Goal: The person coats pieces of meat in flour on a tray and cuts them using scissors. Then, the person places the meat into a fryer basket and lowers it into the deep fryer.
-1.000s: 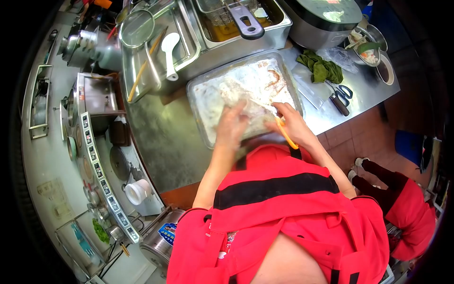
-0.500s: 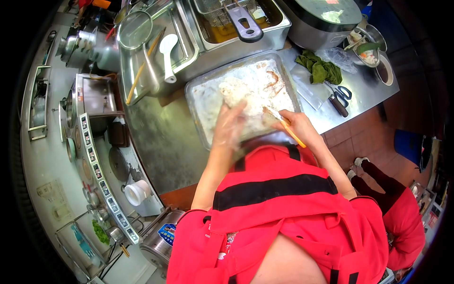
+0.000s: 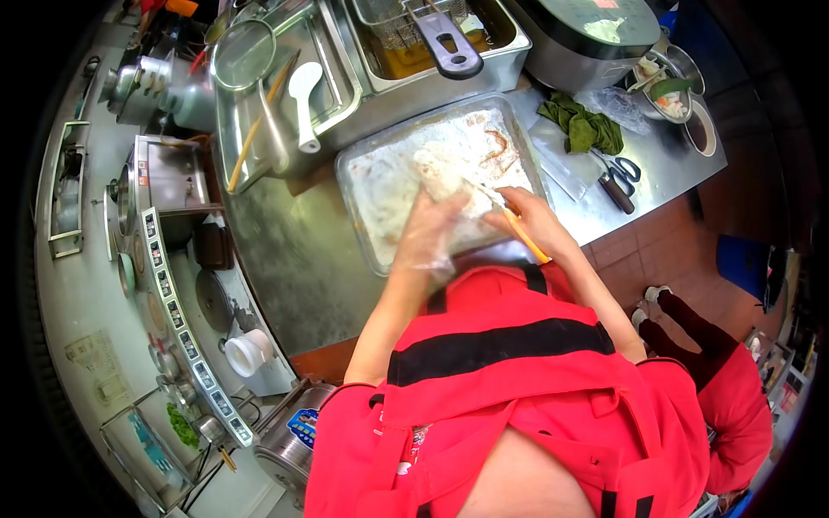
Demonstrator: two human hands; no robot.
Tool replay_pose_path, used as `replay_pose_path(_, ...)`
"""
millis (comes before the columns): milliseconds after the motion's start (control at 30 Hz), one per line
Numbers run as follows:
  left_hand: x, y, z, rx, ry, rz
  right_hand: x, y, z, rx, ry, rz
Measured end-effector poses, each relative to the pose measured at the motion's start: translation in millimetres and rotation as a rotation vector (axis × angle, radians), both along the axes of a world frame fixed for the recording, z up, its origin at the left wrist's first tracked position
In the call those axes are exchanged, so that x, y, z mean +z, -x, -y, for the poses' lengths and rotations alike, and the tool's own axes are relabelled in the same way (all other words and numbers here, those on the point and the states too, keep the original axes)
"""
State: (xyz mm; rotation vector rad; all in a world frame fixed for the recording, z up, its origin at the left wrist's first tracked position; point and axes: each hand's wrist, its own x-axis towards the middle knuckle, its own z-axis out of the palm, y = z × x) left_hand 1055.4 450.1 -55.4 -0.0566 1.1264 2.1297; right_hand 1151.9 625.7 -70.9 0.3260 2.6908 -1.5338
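Mid-frame, a floury piece (image 3: 441, 167) looks mostly coated, not yet out of its tray (image 3: 359, 211); blurred left hand (image 3: 432, 223) half-curled, grip unclear, right hand (image 3: 533, 220) closed around an orange stick (image 3: 526, 237).

Left grip (image 3: 427, 226) blurred, floured lump (image 3: 441, 167) partly hidden by it, blue label (image 3: 303, 426) (too small to read)

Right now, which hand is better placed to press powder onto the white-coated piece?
Probably the left hand: it is at the white-coated piece and shows no tool, while the right hand grips an orange-handled tool.
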Motion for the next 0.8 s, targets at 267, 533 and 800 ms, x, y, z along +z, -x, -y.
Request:
replay_pose_path(267,-1,5,3,0.012,0.019,0.04,9,1,-3,-0.018,0.059,0.197)
replay_pose_path(533,-31,43,19,0.105,-0.009,0.124,4,-2,-3,0.014,0.024,0.047)
replay_pose_path(800,1,29,3,0.006,0.047,0.064,0,4,2,0.002,0.004,0.024)
